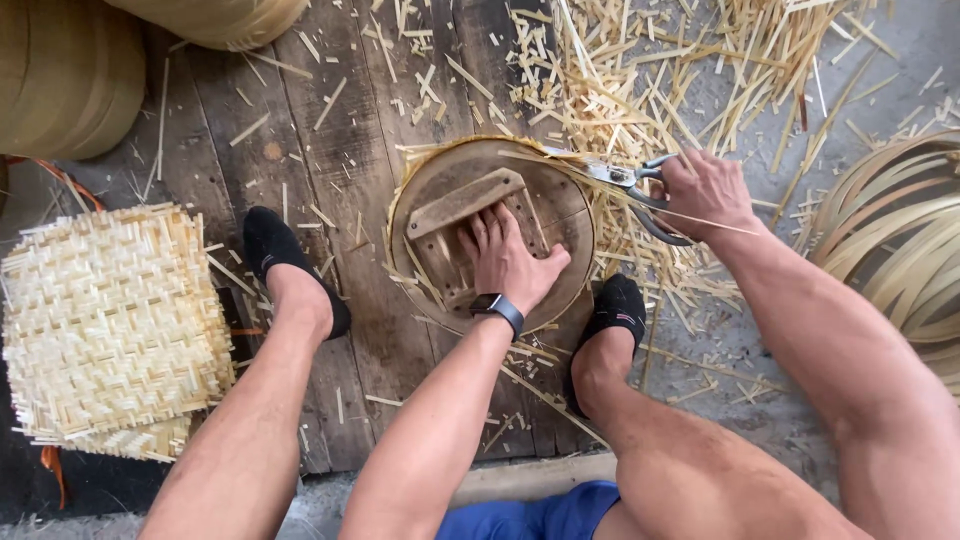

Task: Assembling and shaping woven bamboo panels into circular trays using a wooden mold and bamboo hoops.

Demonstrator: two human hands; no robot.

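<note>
From above, the left hand [508, 262] presses flat, fingers spread, on the wooden handle block [470, 215] of a round wooden form [492, 232] lying on the plank floor [330, 160] between the feet. The right hand [705, 190] grips scissors [630, 190] at the form's far right rim. A woven bamboo mat [110, 325] lies left.

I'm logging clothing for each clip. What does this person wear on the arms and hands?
Both arms are bare, with no sleeves in view, and neither hand wears a glove. The left hand has a dark smartwatch with a dark band at the wrist. The right hand and its wrist carry nothing: no watch, band or ring shows.
</note>
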